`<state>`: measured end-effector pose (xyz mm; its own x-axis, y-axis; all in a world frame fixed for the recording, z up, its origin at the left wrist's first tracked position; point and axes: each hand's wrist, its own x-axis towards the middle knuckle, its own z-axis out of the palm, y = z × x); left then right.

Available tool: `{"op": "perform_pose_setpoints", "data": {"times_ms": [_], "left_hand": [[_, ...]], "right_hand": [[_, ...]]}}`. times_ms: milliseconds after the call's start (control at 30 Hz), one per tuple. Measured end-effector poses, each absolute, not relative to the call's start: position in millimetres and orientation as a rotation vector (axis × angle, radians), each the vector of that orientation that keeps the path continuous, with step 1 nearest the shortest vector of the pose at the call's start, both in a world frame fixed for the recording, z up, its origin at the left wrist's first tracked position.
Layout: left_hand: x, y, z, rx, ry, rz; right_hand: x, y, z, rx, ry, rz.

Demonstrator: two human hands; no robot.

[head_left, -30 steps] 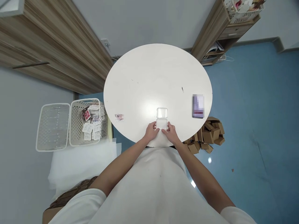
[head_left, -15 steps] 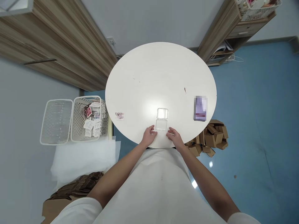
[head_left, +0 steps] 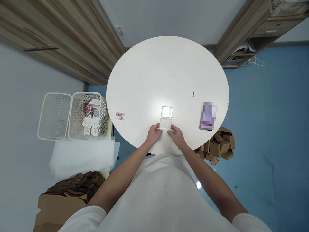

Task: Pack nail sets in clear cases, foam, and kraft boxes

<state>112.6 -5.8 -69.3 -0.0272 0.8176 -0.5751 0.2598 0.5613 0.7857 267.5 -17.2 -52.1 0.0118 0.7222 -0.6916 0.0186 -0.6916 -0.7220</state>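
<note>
A small clear plastic box lies on the white round table near its front edge. Its hinged lid stands open on the far side, and I see nothing inside. The fingers of my left hand pinch the near left corner of the box. At the near right corner, my right hand grips it with thumb and fingers. Off to the left on the table lies a small clear sheet of pinkish-purple nail-like pieces.
A blurred-out purple item rests on the table's right side. Left of the table are a white perforated basket of packets, white sheets and a cardboard box. Small brown cartons are piled at the right.
Both hands have moved in from beside the box onto its near corners. The view has shifted slightly; the box still lies open.
</note>
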Motion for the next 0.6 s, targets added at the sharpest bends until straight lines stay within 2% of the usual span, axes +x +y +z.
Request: {"op": "perform_pose_setpoints", "data": {"times_ms": [600], "left_hand": [[119.6,12.8,-68.2,0.951,1.6,0.571]], "right_hand": [[272.6,1.0,-55.1,-1.749,-0.759,1.741]]}}
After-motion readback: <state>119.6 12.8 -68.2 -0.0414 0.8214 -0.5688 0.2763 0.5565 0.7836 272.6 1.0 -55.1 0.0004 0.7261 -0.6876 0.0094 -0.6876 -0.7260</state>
